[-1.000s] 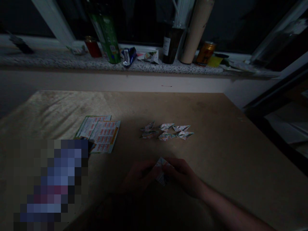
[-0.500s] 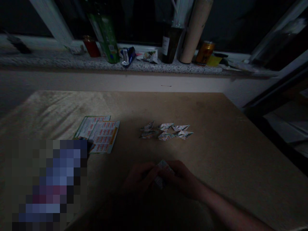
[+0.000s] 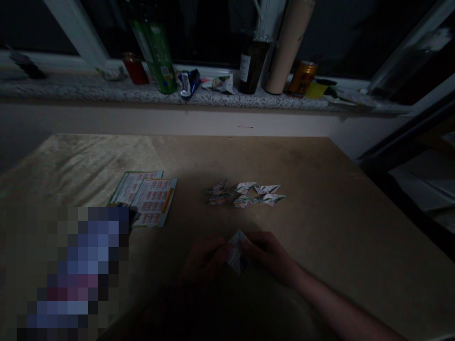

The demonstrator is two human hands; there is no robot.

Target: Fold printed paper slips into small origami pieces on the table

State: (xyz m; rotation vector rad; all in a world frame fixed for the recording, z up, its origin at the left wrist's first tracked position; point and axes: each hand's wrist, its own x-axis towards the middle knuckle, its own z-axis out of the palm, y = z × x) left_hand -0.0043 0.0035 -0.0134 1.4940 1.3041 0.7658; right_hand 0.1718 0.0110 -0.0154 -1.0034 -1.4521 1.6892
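A folded piece of printed paper (image 3: pixel 237 258), roughly diamond-shaped, is held between my hands near the front of the table. My left hand (image 3: pixel 208 258) pinches its left edge, dim in shadow. My right hand (image 3: pixel 268 253) grips the right edge, thumb and fingers closed on it. Beyond my hands, several small folded paper shapes (image 3: pixel 245 201) made of similar printed paper stand in two rows. To the left lie flat printed sheets (image 3: pixel 154 201), overlapping one another.
A blurred-out, pixelated blue object (image 3: pixel 85 258) lies at the left front of the table (image 3: pixel 320 227). On the granite windowsill (image 3: pixel 213 99) behind stand a green bottle (image 3: pixel 161 61), a dark cup (image 3: pixel 252 66), a cardboard tube (image 3: pixel 289 47) and an orange can (image 3: pixel 303 79).
The folded paper has turned and risen slightly, with more of its face showing. My hands have drawn a little apart toward its edges. The other paper shapes have stayed put.
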